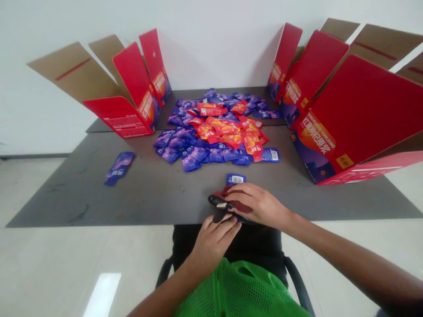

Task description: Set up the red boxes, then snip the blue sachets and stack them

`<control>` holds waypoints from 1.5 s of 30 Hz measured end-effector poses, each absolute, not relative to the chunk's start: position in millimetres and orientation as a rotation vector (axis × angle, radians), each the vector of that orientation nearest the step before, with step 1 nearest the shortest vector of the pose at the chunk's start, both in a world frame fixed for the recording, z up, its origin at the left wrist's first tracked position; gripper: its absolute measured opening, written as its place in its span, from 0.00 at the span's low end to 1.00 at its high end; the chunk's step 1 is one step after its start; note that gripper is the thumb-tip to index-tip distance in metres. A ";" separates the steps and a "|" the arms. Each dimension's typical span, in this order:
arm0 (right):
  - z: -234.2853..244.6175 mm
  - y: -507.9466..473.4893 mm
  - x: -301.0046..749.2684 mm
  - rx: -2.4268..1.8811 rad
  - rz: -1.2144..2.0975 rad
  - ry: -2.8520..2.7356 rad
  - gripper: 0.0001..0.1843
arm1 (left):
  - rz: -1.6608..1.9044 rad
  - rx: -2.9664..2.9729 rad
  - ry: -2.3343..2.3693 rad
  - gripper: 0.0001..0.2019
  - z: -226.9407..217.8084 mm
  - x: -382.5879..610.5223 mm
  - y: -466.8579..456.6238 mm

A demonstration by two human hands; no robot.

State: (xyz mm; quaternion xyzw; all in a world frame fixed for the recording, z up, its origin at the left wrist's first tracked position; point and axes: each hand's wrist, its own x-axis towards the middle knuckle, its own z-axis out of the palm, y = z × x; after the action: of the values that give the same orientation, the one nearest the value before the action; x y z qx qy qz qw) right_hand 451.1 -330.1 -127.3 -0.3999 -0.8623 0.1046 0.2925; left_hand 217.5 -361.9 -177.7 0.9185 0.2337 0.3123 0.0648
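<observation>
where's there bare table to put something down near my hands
The dark tabletop is bare left of your left hand, between the lone blue sachet and the front edge, and right of your right hand, below the red carton. The sachet pile crowds the middle, with a barcoded sachet just ahead of the dark cloth.

The little packets (191, 164) are shiny plastic, smooth and bright, and they catch the light. The big boxes (360, 110) are card, smooth and a bit glossy on the red side. Their flaps (76, 70) are plain brown card, dull and a little rough. The surface (99, 193) is dark and matt, with pale scuffs. The soft dark red pouch (218, 194) looks like cloth. The green net (241, 290) is cloth too. The floor (66, 264) is smooth, shiny tile.
</observation>
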 end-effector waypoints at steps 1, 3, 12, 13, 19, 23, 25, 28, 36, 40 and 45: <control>-131.4 -319.0 458.2 -1.106 0.236 -2.265 0.16 | 0.942 2.769 0.703 0.15 -177.5 217.6 -361.6; -132.6 -294.7 474.5 -1.187 0.123 -2.223 0.17 | 0.937 2.759 0.703 0.15 -177.4 218.4 -361.2; -116.8 -335.7 453.5 -1.077 0.198 -2.247 0.19 | 1.002 2.682 0.750 0.12 -177.4 223.8 -360.5; -121.7 -339.1 450.5 -1.043 0.240 -2.279 0.18 | 0.999 2.680 0.757 0.12 -176.7 224.1 -360.4; -130.4 -290.0 476.3 -1.206 0.102 -2.193 0.16 | 1.045 2.651 0.768 0.10 -173.6 225.0 -359.0; -112.5 -297.4 474.3 -1.228 0.043 -2.161 0.17 | 1.059 2.639 0.759 0.10 -173.8 225.4 -358.3; -111.0 -319.2 461.0 -1.164 0.117 -2.189 0.17 | 1.036 2.632 0.764 0.10 -173.6 225.4 -358.1; -121.7 -336.7 448.1 -1.060 0.259 -2.266 0.16 | 0.997 2.632 0.762 0.10 -172.9 224.9 -357.7; -119.7 -287.9 476.8 -1.233 0.061 -2.145 0.16 | 1.037 2.620 0.751 0.10 -171.6 223.7 -356.4; -114.5 -324.1 454.6 -1.082 0.151 -2.199 0.17 | 1.013 2.615 0.735 0.11 -172.9 224.0 -355.4; -134.8 -318.1 453.7 -1.111 0.245 -2.210 0.14 | 1.007 2.589 0.718 0.11 -171.6 222.8 -354.4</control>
State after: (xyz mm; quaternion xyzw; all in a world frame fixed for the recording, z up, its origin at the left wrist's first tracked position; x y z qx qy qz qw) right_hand 453.7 -318.1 -134.8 -0.4231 -0.8418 0.0935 0.3220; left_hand 222.8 -354.4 -171.6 0.8939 0.2480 0.3476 0.1359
